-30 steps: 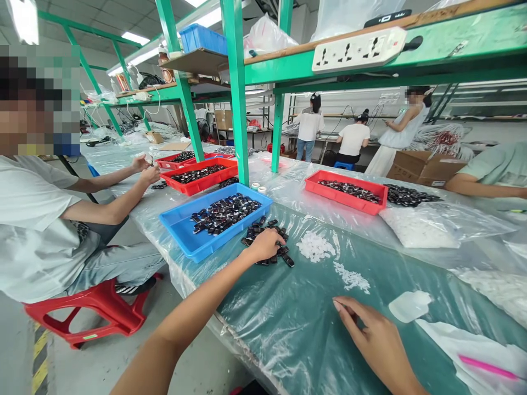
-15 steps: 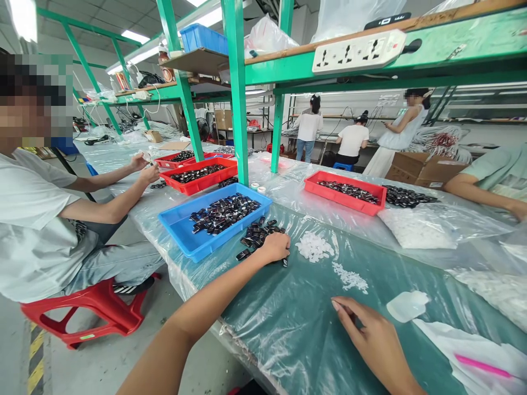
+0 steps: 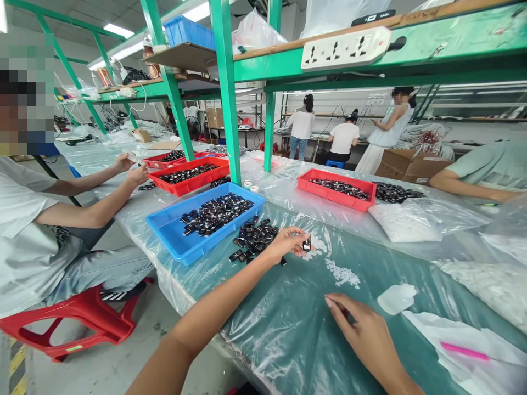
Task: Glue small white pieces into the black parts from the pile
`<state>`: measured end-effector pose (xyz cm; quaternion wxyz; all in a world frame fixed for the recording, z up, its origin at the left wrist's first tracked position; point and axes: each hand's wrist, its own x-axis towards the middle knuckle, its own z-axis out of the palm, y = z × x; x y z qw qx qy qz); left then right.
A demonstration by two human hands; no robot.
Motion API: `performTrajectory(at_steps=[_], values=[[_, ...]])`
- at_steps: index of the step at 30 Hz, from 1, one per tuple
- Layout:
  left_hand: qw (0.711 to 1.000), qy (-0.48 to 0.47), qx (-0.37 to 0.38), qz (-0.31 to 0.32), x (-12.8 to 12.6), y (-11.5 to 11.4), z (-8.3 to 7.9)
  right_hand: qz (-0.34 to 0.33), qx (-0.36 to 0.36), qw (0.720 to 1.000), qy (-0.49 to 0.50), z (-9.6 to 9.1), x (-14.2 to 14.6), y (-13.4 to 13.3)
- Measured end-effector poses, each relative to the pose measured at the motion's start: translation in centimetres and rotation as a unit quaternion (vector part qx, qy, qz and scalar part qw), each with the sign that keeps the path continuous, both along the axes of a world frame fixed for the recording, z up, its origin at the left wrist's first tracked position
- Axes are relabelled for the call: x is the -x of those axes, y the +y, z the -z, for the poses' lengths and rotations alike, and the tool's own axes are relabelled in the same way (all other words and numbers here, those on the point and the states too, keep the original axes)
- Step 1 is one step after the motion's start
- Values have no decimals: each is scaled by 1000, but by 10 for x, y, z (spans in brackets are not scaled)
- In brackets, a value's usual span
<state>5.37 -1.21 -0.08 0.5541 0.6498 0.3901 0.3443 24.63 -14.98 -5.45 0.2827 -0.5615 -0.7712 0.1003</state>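
Head view showed two bare hands working at a counter point(image 3: 288, 329), which was covered with clear plastic over a green surface. The left hand point(image 3: 290, 244) was stretched forward and gripped one small black piece point(image 3: 307, 243) between the thumb and the fingers. This piece was held upright, in front of a heap of white bits point(image 3: 321, 244), so part of the heap was hidden. Behind the left wrist lay a loose pile of black pieces point(image 3: 255, 238), just beside a blue tray point(image 3: 162, 236) which contained many more of the same kind.

The right hand point(image 3: 362, 329) was low over the near side of the counter, with the fingers bent and the fingertips close to the thumb; I could not tell whether something small was between them. Near it, a little farther away, were smaller white bits point(image 3: 342, 273) in a scattered patch. To its right lay a pale flat object point(image 3: 397, 298) and a white sheet point(image 3: 486, 334) with a pink stick point(image 3: 464, 351) on it.

Farther back stood a red tray point(image 3: 331, 196) with black pieces. On the left, a co-worker point(image 3: 24, 219) sat on a red stool point(image 3: 90, 310).
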Motion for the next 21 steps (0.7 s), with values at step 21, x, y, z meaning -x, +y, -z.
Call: performTrajectory(at_steps=[21], values=[[973, -157, 155, 62, 8, -11, 17, 39, -104, 993, 45, 9, -20, 5]])
